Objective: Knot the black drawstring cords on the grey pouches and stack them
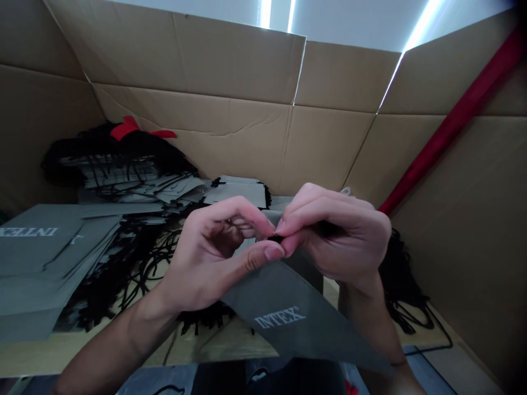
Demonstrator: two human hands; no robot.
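Note:
In the middle of the head view, my left hand (pixel 214 258) and my right hand (pixel 337 230) meet at the fingertips. Both are closed in a pinch around a short dark bit of black cord (pixel 275 238), mostly covered by the fingers. Below them hangs a grey bag (pixel 284 296) with white INTEX lettering, tilted, its upper edge right under my fingers. My right forearm passes beside the bag's lower right part. How the cord sits in the bag is hidden.
Flat grey bags with black cords (pixel 94 236) are stacked at the left. Behind lie a heap of black cords with red strips (pixel 127 127) and more grey bags (pixel 236 192). Black cords (pixel 401 274) lie at the right. Cardboard walls (pixel 206 109) enclose the wooden table (pixel 230 345).

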